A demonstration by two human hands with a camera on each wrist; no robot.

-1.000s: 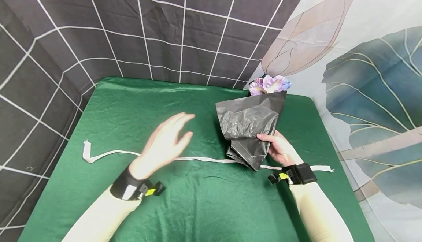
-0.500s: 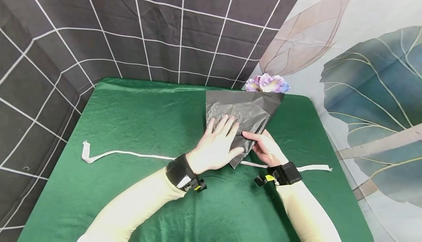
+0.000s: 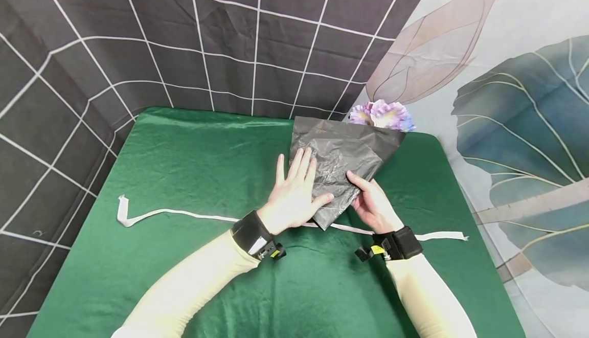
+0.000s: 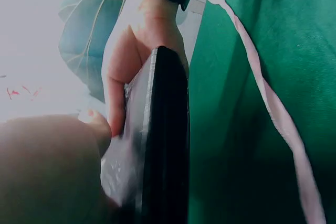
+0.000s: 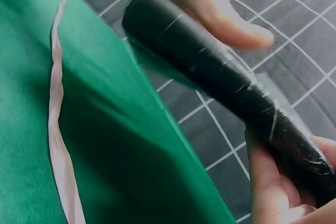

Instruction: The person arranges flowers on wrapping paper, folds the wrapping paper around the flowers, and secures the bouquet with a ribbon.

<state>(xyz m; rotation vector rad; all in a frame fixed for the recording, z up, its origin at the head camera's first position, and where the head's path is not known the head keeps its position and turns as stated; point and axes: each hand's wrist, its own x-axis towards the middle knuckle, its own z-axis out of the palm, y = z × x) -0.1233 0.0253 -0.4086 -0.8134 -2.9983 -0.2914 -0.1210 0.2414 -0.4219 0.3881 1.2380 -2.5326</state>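
Note:
A sheet of black wrapping paper (image 3: 342,156), folded to a point at its lower end, is wrapped around a purple-and-white flower (image 3: 384,115) whose petals show past the top edge. My right hand (image 3: 375,207) grips the right edge of the wrap, thumb on the front and fingers behind. My left hand (image 3: 294,195) lies flat on the left part of the wrap, fingers straight and spread. In the right wrist view the black wrap (image 5: 210,72) appears as a thick rolled edge above the table. The stem is hidden inside.
A long pale pink ribbon (image 3: 172,212) stretches across the green-covered table (image 3: 193,159), running beneath the wrap. Its right end (image 3: 444,235) lies beyond my right wrist. Dark gridded cloth (image 3: 221,36) hangs behind, and a leaf-patterned cloth (image 3: 538,113) hangs at the right.
My left hand has come from over the ribbon at the left to lie on the wrap. The wrap's left flap has been smoothed and its loose lower folds now form a point. My right hand still grips it.

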